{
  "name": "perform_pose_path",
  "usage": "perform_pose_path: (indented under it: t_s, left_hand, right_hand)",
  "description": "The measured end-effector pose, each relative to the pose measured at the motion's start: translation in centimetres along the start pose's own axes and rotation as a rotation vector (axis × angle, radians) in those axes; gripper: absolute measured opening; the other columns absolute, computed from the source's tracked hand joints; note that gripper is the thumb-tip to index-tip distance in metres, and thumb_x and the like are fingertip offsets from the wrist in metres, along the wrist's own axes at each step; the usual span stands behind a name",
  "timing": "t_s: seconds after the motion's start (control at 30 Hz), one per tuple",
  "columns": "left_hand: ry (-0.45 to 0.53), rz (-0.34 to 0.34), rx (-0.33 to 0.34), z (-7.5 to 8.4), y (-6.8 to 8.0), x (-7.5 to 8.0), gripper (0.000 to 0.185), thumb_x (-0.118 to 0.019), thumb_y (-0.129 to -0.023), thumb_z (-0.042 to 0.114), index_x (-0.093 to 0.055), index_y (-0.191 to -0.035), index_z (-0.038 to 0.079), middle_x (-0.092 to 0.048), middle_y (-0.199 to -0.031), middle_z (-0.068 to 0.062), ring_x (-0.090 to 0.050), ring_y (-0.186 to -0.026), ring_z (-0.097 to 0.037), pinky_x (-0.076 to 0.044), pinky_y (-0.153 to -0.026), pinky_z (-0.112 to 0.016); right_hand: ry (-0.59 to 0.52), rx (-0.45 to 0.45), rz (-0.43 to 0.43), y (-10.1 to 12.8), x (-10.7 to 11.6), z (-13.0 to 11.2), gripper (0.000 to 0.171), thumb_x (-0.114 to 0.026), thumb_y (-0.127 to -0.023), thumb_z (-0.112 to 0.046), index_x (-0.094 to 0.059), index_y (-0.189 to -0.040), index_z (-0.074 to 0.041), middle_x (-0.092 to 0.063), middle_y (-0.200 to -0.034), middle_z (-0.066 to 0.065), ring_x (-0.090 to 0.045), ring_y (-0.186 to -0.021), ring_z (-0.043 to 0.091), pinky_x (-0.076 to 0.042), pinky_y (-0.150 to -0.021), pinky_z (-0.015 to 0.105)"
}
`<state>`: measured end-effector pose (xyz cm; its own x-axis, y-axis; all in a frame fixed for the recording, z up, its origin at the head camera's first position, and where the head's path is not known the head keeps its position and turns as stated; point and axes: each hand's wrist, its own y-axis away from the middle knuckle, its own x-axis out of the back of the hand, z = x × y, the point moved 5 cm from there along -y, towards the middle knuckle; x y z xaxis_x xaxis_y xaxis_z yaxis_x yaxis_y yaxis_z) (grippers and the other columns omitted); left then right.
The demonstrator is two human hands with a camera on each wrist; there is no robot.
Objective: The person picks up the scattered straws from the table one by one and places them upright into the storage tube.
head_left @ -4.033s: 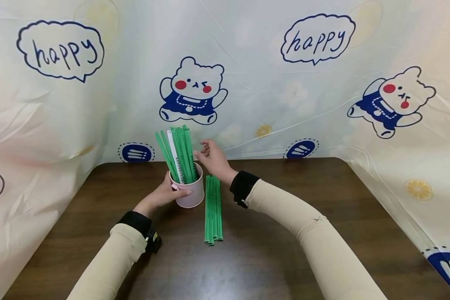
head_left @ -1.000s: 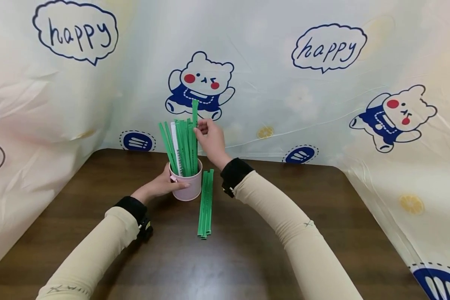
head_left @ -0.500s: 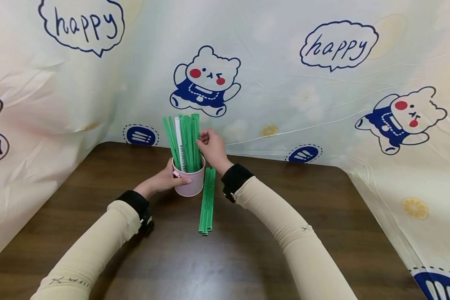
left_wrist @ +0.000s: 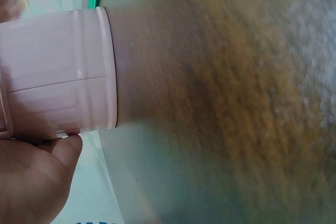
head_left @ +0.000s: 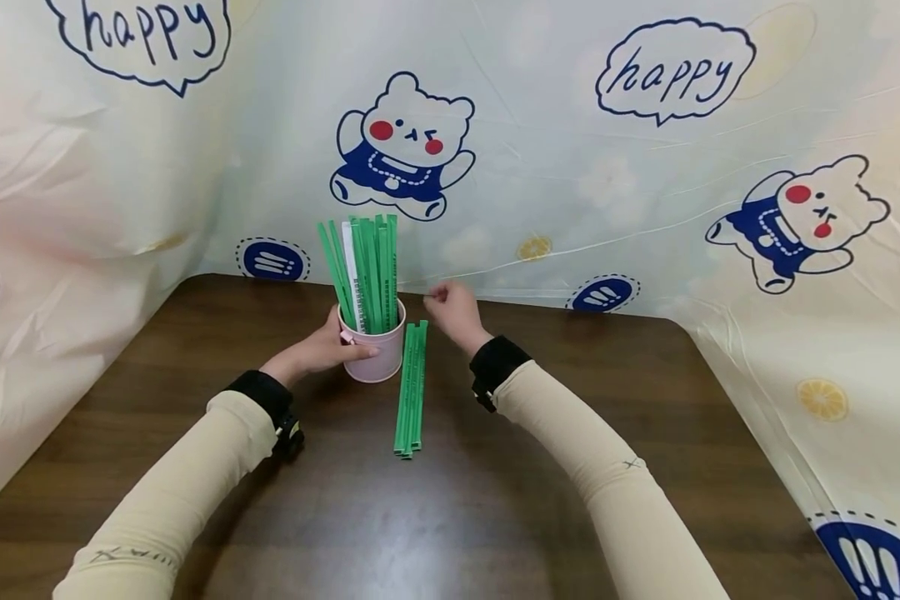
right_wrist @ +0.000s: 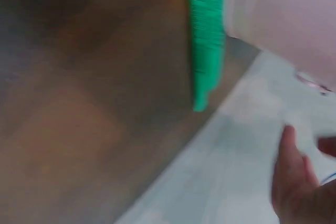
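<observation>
A small pink bucket (head_left: 375,360) stands upright on the table, with my left hand (head_left: 318,350) gripping its left side, thumb across the front. Inside it stand several long thin green strips (head_left: 378,275) with small dark print and a white one (head_left: 353,279); their kind is not clear. Right of the bucket lies a flat bundle of similar green strips (head_left: 411,392). My right hand (head_left: 456,312) hovers beyond the bundle's far end, apart from bucket and strips. In the right wrist view its fingers (right_wrist: 289,177) are loosely bent, with nothing between them.
The dark brown wooden table (head_left: 540,500) reaches back to a pale printed cloth (head_left: 525,150) with cartoon bears. That cloth hangs close behind the bucket and along both sides. Each wrist wears a black band, such as the right wristband (head_left: 498,367).
My right hand lowered a green strip into the bucket among the others, let it go, and moved right and down. The left hand keeps its grip on the bucket. The head view has shifted slightly.
</observation>
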<state>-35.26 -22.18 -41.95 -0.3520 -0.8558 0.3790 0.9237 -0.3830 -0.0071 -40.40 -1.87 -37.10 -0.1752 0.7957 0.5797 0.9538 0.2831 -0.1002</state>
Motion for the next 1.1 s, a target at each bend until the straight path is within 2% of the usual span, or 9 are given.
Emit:
perform_pose_path:
  t_s: [0.1,0.17,0.2,0.27,0.37,0.5,0.67,0.87,1.1]
  left_hand:
    - [-0.006,0.002,0.002,0.0,-0.1,0.3,0.105,-0.069,-0.093,0.014,0.014,-0.156,0.008,-0.003,-0.161,-0.028,-0.020,-0.145,-0.049,-0.014,-0.121,-0.076]
    - [-0.015,0.009,0.006,0.1,-0.1,0.4,0.104,-0.069,-0.093,0.014,0.014,-0.156,0.007,-0.003,-0.161,-0.028,-0.019,-0.145,-0.049,-0.014,-0.120,-0.076]
    - [-0.020,0.011,0.007,0.1,-0.1,0.5,0.105,-0.069,-0.093,0.014,0.014,-0.156,0.007,-0.003,-0.161,-0.028,-0.019,-0.144,-0.049,-0.014,-0.120,-0.076]
    - [-0.028,0.010,0.007,0.1,-0.1,0.5,0.104,-0.069,-0.093,0.014,0.014,-0.156,0.006,-0.004,-0.161,-0.029,-0.020,-0.144,-0.049,-0.015,-0.120,-0.076]
    - [-0.027,0.000,0.003,0.0,-0.2,0.2,0.104,-0.068,-0.093,0.015,0.014,-0.156,0.006,-0.005,-0.161,-0.029,-0.021,-0.144,-0.049,-0.015,-0.121,-0.075]
    - [-0.007,-0.004,-0.006,-0.3,-0.2,-0.1,0.103,-0.068,-0.093,0.014,0.014,-0.156,0.007,-0.006,-0.160,-0.028,-0.021,-0.144,-0.048,-0.015,-0.121,-0.075]
    - [0.013,-0.002,-0.039,-0.3,-0.2,0.0,0.103,-0.069,-0.092,0.013,0.012,-0.156,0.008,-0.006,-0.159,-0.027,-0.021,-0.144,-0.047,-0.016,-0.121,-0.075]
    - [0.009,0.003,-0.021,-0.1,-0.3,0.2,0.102,-0.068,-0.092,0.013,0.012,-0.155,0.007,-0.004,-0.158,-0.028,-0.021,-0.143,-0.046,-0.016,-0.121,-0.074]
    - [0.012,0.009,-0.033,-0.3,-0.3,0.1,0.103,-0.069,-0.091,0.011,0.012,-0.155,0.005,-0.005,-0.158,-0.029,-0.021,-0.143,-0.046,-0.017,-0.121,-0.070]
  right_hand:
    - [0.084,-0.088,-0.087,0.0,-1.2,1.9,0.021,-0.059,-0.099,-0.004,-0.063,-0.119,0.003,-0.067,-0.103,0.015,-0.069,-0.085,0.026,-0.057,-0.079,0.031]
    - [0.097,-0.137,-0.139,0.0,-2.2,2.7,0.004,-0.060,-0.096,-0.001,-0.063,-0.098,0.001,-0.062,-0.084,0.007,-0.065,-0.072,0.020,-0.059,-0.074,0.030]
    - [0.097,-0.157,-0.155,-0.1,-2.6,3.1,0.008,-0.060,-0.094,0.001,-0.060,-0.086,-0.001,-0.055,-0.074,0.003,-0.062,-0.066,0.017,-0.059,-0.070,0.029]
    - [0.106,-0.204,-0.175,-0.2,-3.4,3.9,0.030,-0.061,-0.092,0.003,-0.047,-0.067,-0.007,-0.041,-0.060,-0.004,-0.056,-0.055,0.011,-0.059,-0.062,0.026]
    - [0.157,-0.262,-0.172,-0.2,-4.2,4.8,0.049,-0.061,-0.090,0.003,-0.034,-0.054,-0.014,-0.029,-0.048,-0.006,-0.051,-0.044,0.009,-0.053,-0.053,0.022]
    - [0.192,-0.302,-0.153,-0.1,-4.8,5.6,0.053,-0.064,-0.090,0.003,-0.032,-0.050,-0.014,-0.028,-0.046,-0.006,-0.051,-0.041,0.009,-0.048,-0.049,0.020]
    - [0.227,-0.292,-0.137,0.0,-5.1,5.4,0.057,-0.063,-0.090,0.004,-0.029,-0.049,-0.014,-0.026,-0.045,-0.005,-0.051,-0.043,0.011,-0.046,-0.048,0.020]
    - [0.239,-0.264,-0.126,0.3,-4.9,4.7,0.057,-0.060,-0.092,0.006,-0.029,-0.048,-0.014,-0.029,-0.042,-0.003,-0.051,-0.044,0.012,-0.042,-0.047,0.020]
    - [0.199,-0.296,-0.124,0.4,-4.9,5.1,0.056,-0.064,-0.091,0.003,-0.031,-0.050,-0.015,-0.032,-0.045,-0.004,-0.055,-0.046,0.012,-0.051,-0.051,0.022]
